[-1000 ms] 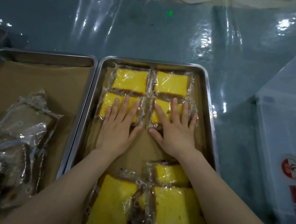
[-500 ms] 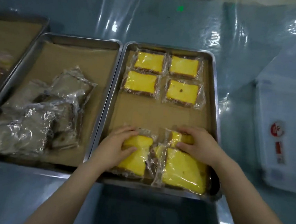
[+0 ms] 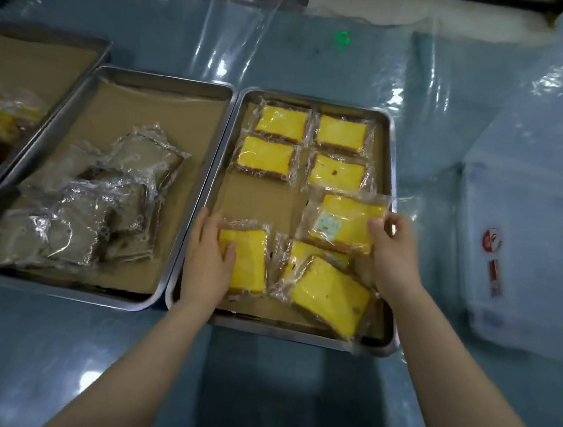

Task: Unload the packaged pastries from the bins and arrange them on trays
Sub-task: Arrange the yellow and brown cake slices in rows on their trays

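Observation:
A metal tray (image 3: 218,173) lined with brown paper holds several wrapped yellow cake slices. Four slices lie in a neat two-by-two block at its far end (image 3: 282,124). My right hand (image 3: 393,255) grips the right edge of a wrapped yellow slice (image 3: 344,224), lifted and tilted, with a pale label showing on its wrapper. My left hand (image 3: 208,258) rests on the left side of another wrapped yellow slice (image 3: 246,258) lying at the tray's near left. Two more slices (image 3: 327,293) overlap loosely at the near right.
To the left, a second metal tray (image 3: 121,77) holds a loose heap of wrapped brown pastries (image 3: 102,206). A third tray (image 3: 42,39) with pastries shows at the far left. A translucent plastic bin (image 3: 529,237) stands at the right. Clear plastic sheeting covers the blue table.
The right hand has lifted one yellow slice from the near pile and moved it up toward the tray's middle right. The left hand has shifted onto the near-left slice. The camera has pulled back.

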Tool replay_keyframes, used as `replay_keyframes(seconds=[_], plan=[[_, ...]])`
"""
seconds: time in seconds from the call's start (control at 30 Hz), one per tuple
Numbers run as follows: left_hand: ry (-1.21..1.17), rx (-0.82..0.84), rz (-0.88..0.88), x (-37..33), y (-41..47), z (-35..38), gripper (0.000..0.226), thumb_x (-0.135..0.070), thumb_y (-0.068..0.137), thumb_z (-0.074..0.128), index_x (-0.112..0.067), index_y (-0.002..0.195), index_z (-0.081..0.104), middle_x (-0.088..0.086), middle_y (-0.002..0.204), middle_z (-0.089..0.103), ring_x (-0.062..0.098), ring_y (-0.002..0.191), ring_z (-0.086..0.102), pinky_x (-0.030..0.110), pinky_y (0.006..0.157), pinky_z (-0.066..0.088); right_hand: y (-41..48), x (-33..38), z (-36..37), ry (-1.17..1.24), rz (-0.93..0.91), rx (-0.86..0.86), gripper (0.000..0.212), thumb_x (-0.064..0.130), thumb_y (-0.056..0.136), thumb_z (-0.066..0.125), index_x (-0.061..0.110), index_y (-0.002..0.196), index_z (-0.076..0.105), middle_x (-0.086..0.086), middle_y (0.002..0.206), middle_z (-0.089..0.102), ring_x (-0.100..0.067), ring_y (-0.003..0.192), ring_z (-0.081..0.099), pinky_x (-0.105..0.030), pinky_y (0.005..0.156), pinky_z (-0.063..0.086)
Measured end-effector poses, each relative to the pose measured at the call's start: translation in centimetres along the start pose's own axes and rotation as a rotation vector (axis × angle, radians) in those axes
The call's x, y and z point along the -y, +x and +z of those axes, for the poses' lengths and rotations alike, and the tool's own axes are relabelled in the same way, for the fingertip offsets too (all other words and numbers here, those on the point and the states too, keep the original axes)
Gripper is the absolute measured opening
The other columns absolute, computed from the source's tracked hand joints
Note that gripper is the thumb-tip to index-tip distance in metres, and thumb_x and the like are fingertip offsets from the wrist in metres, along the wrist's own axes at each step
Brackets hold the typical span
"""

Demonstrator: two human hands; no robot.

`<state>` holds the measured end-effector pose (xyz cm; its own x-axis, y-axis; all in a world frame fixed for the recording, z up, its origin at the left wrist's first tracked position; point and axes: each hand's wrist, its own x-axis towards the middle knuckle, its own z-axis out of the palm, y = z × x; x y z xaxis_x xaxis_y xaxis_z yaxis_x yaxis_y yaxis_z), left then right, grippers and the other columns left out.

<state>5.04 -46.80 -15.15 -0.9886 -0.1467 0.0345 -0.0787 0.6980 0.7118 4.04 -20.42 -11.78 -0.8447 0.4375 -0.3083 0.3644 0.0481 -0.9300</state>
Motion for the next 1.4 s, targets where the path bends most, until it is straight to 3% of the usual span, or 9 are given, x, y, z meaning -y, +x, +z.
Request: replay_keyframes(seconds=[0.07,0.17,0.37,0.6,0.87,1.03,1.13,1.23,1.4], plan=[[-0.017,-0.031,0.083,-0.6,-0.2,0.1,0.032,-0.011,0.09,0.055,-0.024,0.119,0.056,-0.004,0.142,0.035,0.012,0.13,0.033,0.025,0.102,0.029,0.1,-0.4,0.6,-0.06,0.053,0.098,0.045,0.022,0.09,0.063,0.026,0.129,0.04,0.001,0.128,0.055,-0.019,0.102,0.061,-0.034,0.075,0.057],[0.042,0.149,0.209,-0.1,-0.5,-0.1,0.025,-0.01,0.087,0.059,-0.022,0.108,0.064,-0.005,0.125,0.052,0.013,0.12,0.045,0.028,0.101,0.036,0.2,-1.4,1.9,-0.632,-0.204,0.056,0.082,0.021,0.084,0.07,0.031,0.147,0.018,-0.001,0.153,0.025,-0.022,0.137,0.031,-0.038,0.106,0.035],[0.258,0.411,0.258,1.1,-1.2,0.0,0.064,-0.042,0.086,0.061,-0.029,0.143,0.034,-0.006,0.153,0.021,0.016,0.143,0.008,0.037,0.115,0.014,1.0,-2.4,4.5,-1.02,-0.421,0.325,0.057,0.04,0.095,0.048,0.039,0.147,0.024,0.004,0.16,0.004,-0.023,0.145,-0.013,-0.05,0.115,0.006],[0.489,0.572,0.252,1.9,-0.4,0.0,0.087,-0.077,0.073,0.025,-0.043,0.145,-0.007,-0.005,0.148,-0.035,0.011,0.134,-0.032,0.035,0.112,-0.011,2.2,-1.8,2.6,-1.024,-0.401,0.376,0.054,0.032,0.093,0.056,0.035,0.143,0.036,0.013,0.155,0.026,-0.019,0.144,0.011,-0.051,0.113,0.025],[0.555,0.542,0.243,0.0,2.6,0.2,0.088,-0.074,0.078,0.035,-0.034,0.148,0.001,0.004,0.154,-0.022,0.019,0.142,-0.018,0.037,0.112,-0.008,-1.1,-3.4,1.1,-0.998,-0.443,0.299,0.038,0.028,0.098,0.047,0.033,0.135,0.05,0.011,0.147,0.042,-0.018,0.139,0.025,-0.038,0.108,0.032],[0.674,0.566,0.339,-2.5,2.9,0.6,0.077,-0.033,0.082,0.061,-0.021,0.145,0.019,0.005,0.158,-0.005,0.021,0.144,-0.01,0.048,0.115,-0.005,-1.9,-1.9,0.4,-0.867,-0.351,0.27,0.029,0.022,0.096,0.044,0.026,0.116,0.065,0.003,0.116,0.066,-0.02,0.12,0.047,-0.035,0.092,0.045],[0.689,0.604,0.425,-3.3,2.0,0.9,0.088,0.01,0.077,0.047,-0.022,0.149,0.009,-0.003,0.157,-0.008,0.015,0.143,-0.012,0.047,0.115,-0.007,-1.2,1.4,0.2,-0.838,-0.365,0.206,0.026,0.019,0.095,0.041,0.02,0.098,0.067,-0.005,0.09,0.068,-0.028,0.088,0.061,-0.037,0.075,0.049],[0.723,0.503,0.53,-2.1,1.4,0.4,0.097,0.02,0.074,0.044,-0.025,0.149,0.003,-0.004,0.157,-0.007,0.015,0.143,-0.009,0.041,0.115,-0.006,0.1,4.1,0.0,-0.766,-0.408,0.193,0.025,0.016,0.092,0.044,0.02,0.077,0.063,0.005,0.067,0.059,-0.021,0.067,0.055,-0.026,0.052,0.037],[0.728,0.31,0.438,-0.1,1.0,-0.7,0.082,0.013,0.081,0.048,-0.021,0.149,0.016,0.009,0.157,-0.005,0.025,0.144,-0.004,0.037,0.115,0.005,2.8,4.8,0.1,-0.971,-0.448,0.113,0.031,0.031,0.092,0.055,0.022,0.121,0.061,-0.001,0.112,0.064,-0.026,0.103,0.058,-0.035,0.078,0.048]])
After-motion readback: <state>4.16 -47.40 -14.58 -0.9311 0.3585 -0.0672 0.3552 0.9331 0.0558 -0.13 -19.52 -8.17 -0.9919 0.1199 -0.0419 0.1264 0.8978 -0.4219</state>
